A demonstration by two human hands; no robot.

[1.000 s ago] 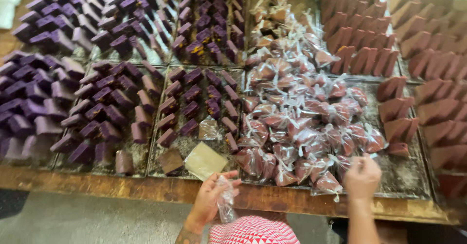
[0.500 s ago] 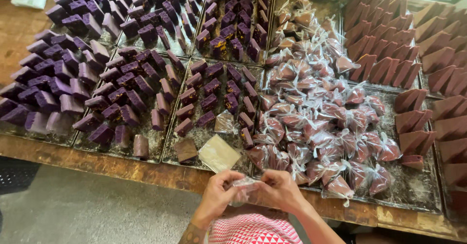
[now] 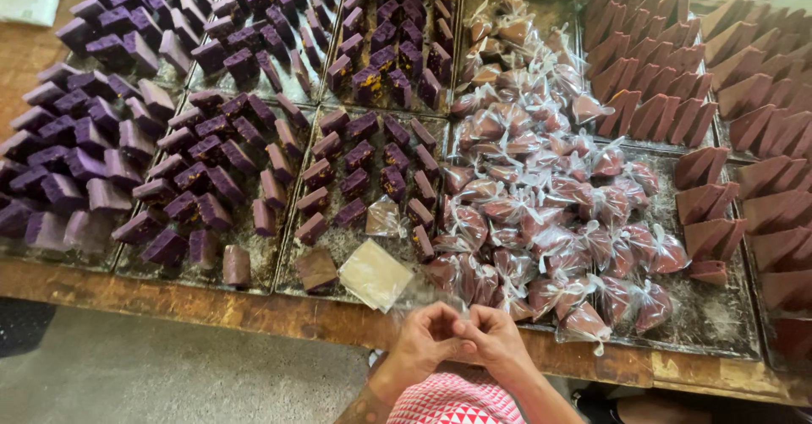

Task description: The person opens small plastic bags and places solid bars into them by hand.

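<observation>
Left hand (image 3: 425, 339) and right hand (image 3: 493, 338) press fingertips together, contents unclear, at the long wooden table's front edge (image 3: 254, 310), just below the heap of clear-bagged brown pieces (image 3: 541, 221).

Whatever the hands (image 3: 457, 339) pinch is hidden behind the fingers. The brown wedges (image 3: 787, 187) are cut off at the right edge, the purple blocks (image 3: 34, 187) at the left.

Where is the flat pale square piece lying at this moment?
In the head view, the flat pale square piece lies at the near edge of the metal tray, right of a brown block, just beyond the left hand.
</observation>
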